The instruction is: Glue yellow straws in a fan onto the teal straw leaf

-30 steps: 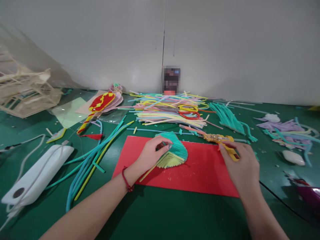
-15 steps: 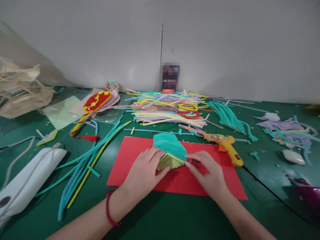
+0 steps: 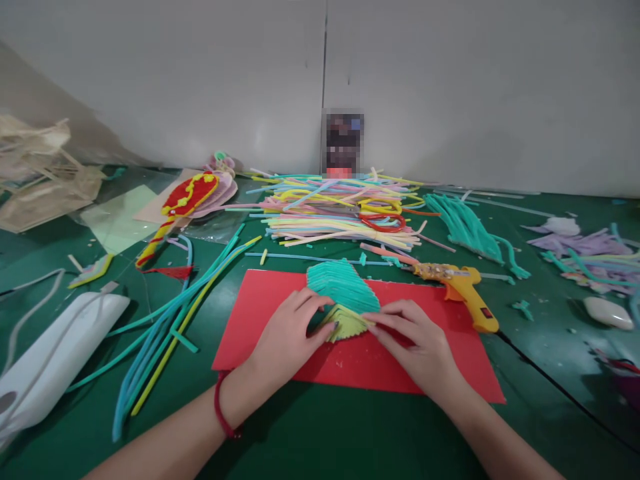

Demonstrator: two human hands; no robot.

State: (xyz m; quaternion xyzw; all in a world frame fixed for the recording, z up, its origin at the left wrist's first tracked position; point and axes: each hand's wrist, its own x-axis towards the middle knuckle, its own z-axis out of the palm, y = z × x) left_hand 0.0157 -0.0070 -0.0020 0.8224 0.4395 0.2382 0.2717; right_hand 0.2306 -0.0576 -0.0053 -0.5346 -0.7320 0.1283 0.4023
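Observation:
A chevron-ribbed panel of teal pipe cleaners (image 3: 343,283) lies on a red card (image 3: 440,363). At its near edge is a yellow-green section of pipe cleaners (image 3: 347,325), ribbed in the same V shape. My left hand (image 3: 290,327) pinches the left end of the yellow-green section between thumb and fingers. On the other side, my right hand (image 3: 413,333) has its thumb and fingertips closed on the right end. Whether the two colours are joined, I cannot tell. A dark red bracelet (image 3: 219,407) circles my left wrist.
A yellow glue gun (image 3: 465,293) rests across the card's right side, its cord trailing right. Behind lie heaped pipe cleaners (image 3: 340,233) and scissors (image 3: 383,220). Loose strands (image 3: 165,333), a white power strip (image 3: 65,360) and a red-yellow fan-shaped craft (image 3: 190,193) are leftward.
My left fingers have come off the teal panel's left edge and down to the yellow-green section. That section sits slightly further right, and the view has shifted a little.

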